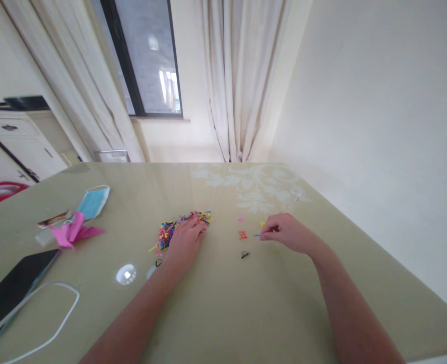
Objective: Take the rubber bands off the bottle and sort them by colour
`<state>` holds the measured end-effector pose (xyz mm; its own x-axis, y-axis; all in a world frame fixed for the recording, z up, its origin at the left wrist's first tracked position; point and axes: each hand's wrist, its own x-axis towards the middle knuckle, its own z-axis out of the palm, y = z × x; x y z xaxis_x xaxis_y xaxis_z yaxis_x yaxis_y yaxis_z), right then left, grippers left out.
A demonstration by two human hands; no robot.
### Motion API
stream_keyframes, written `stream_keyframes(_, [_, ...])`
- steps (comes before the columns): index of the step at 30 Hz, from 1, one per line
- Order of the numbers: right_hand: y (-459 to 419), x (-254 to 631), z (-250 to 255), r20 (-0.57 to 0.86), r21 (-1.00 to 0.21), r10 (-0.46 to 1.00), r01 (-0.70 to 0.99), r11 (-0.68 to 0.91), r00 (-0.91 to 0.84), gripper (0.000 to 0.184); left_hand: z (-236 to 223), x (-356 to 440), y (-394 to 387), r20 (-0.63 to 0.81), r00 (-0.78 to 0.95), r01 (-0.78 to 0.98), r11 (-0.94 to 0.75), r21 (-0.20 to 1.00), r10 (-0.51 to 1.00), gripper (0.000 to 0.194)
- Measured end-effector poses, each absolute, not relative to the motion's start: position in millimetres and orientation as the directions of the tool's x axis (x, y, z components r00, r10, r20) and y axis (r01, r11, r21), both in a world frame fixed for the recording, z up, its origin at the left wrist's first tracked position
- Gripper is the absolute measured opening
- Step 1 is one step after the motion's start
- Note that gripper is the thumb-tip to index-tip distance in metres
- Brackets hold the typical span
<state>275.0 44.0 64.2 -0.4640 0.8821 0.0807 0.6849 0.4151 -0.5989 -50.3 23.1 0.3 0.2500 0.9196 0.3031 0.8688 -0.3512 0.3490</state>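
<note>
A heap of small, many-coloured rubber bands (166,233) lies mid-table. My left hand (186,238) rests on its right side, fingers stretched over the bands and partly hiding them. To the right, my right hand (284,231) is closed in a pinch just above the table, and a small blue rubber band (257,235) pokes out from its fingertips. Left of that hand lie small separate bits: a pink one (240,219), an orange-red cluster (243,234) and some black bands (245,255). Something yellow (262,223) shows behind the right fingers.
On the left are a dark phone (16,285), a white cable (69,288), a pink folded-paper figure (75,231) and a blue face mask (93,203). A clear shiny dome (126,274) sits left of my left forearm. A wall (390,126) borders the table's right side.
</note>
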Motion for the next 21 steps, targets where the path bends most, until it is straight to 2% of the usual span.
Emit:
stream_keyframes(7, [55.5, 293.4, 46.4, -0.097, -0.418, 0.925, 0.859, 0.296, -0.367, 0.015, -0.3, -47.7, 18.7, 0.387, 0.202, 0.928, -0.302, 0.217, 0.899, 0.029])
stream_keyframes(10, [52.9, 288.6, 53.1, -0.156, -0.315, 0.943, 0.92, 0.233, -0.293, 0.016, 1.6, -48.7, 19.6, 0.43, 0.173, 0.927, -0.294, 0.233, 0.886, 0.027])
stream_keyframes(12, [51.1, 285.8, 57.3, -0.171, -0.266, 0.949, 0.94, 0.212, -0.263, 0.017, 2.5, -49.5, 21.4, 0.468, 0.143, 0.898, -0.313, 0.31, 0.872, 0.027])
stream_keyframes(16, [51.0, 284.0, 60.8, -0.14, -0.237, 0.952, 0.943, 0.233, -0.271, 0.017, 6.1, -50.2, 25.1, 0.498, -0.007, 0.74, -0.33, 0.586, 0.867, 0.027])
stream_keyframes(19, [51.6, 275.7, 60.3, 0.0, -0.245, 0.95, 0.921, 0.303, -0.313, 0.02, 10.2, -48.3, 26.5, 0.402, -0.115, 0.511, -0.293, 0.808, 0.909, 0.026])
stream_keyframes(21, [49.5, 262.0, 58.4, 0.131, -0.286, 0.93, 0.885, 0.367, -0.343, 0.022, 12.4, -44.3, 25.9, 0.308, -0.106, 0.314, -0.262, 0.912, 0.945, 0.028])
